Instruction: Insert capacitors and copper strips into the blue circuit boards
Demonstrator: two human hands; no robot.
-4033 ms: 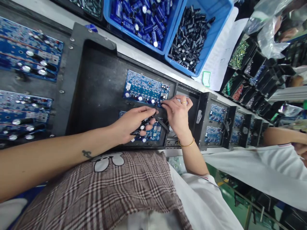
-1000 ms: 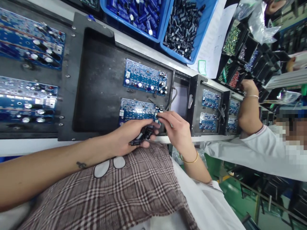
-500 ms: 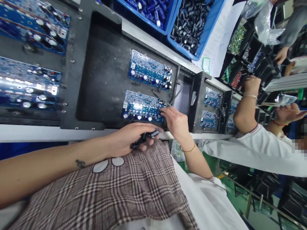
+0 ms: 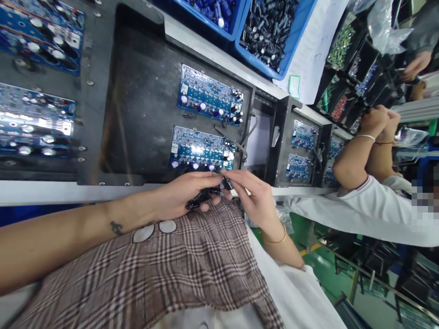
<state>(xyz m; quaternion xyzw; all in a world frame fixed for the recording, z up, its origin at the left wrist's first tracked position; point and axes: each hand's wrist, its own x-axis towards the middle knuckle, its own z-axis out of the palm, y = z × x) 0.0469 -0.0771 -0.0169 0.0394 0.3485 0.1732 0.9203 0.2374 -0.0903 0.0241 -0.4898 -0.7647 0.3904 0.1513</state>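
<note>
My left hand [image 4: 187, 192] is wrapped round several black capacitors [image 4: 200, 199] just in front of the dark tray's front edge. The fingertips of my right hand [image 4: 255, 194] meet those of my left and pinch one black capacitor [image 4: 227, 183]. Right behind both hands lies a blue circuit board [image 4: 202, 148] with a row of round capacitors along its near edge. A second blue board [image 4: 211, 95] lies farther back in the same black tray [image 4: 137, 100].
Blue bins of blue capacitors [image 4: 219, 11] and black capacitors [image 4: 269, 32] stand at the back. More boards [image 4: 37, 119] are at the left. At the right a co-worker's hands [image 4: 380, 121] are near dark parts boxes [image 4: 339, 103].
My right hand has moved back from the near board to my left hand and now pinches a capacitor there. The co-worker's two hands have come together. The view has shifted slightly.
</note>
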